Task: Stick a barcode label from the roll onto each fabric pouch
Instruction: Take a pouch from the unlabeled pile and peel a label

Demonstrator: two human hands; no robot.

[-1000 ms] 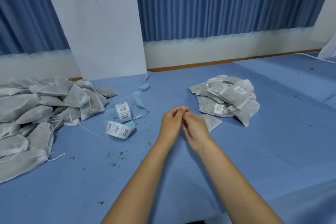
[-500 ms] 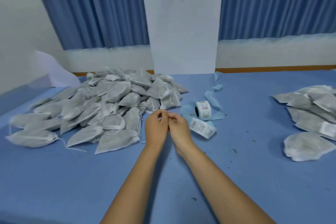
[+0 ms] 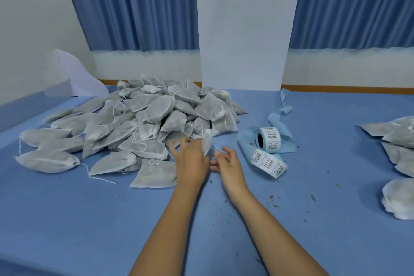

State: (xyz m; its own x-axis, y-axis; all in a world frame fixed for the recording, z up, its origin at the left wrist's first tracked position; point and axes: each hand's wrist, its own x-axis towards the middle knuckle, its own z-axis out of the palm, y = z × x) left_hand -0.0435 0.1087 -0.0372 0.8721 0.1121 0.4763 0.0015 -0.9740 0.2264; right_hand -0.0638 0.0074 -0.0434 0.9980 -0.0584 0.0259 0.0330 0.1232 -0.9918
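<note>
A big heap of grey fabric pouches (image 3: 139, 123) with white drawstrings lies on the blue table, left of centre. My left hand (image 3: 191, 161) reaches into the heap's near right edge with fingers spread. Its thumb and forefinger pinch one pouch (image 3: 207, 144), which stands on edge with its string trailing right. My right hand (image 3: 226, 162) hovers just right of it, fingers loosely curled, holding nothing I can see. The barcode label roll (image 3: 268, 139) stands to the right. A loose strip of labels (image 3: 268, 164) lies in front of the roll.
Blue backing tape (image 3: 281, 113) curls behind the roll. A second pile of pouches (image 3: 397, 139) lies at the right edge, with a white pouch (image 3: 398, 198) in front of it. A white pillar (image 3: 242, 40) and blue curtains stand behind the table. Dark crumbs dot the cloth.
The view has swung left from the right-hand pile to the heap. My hands, joined at the fingertips before, have parted; the left has reached forward into the heap and taken a pouch.
</note>
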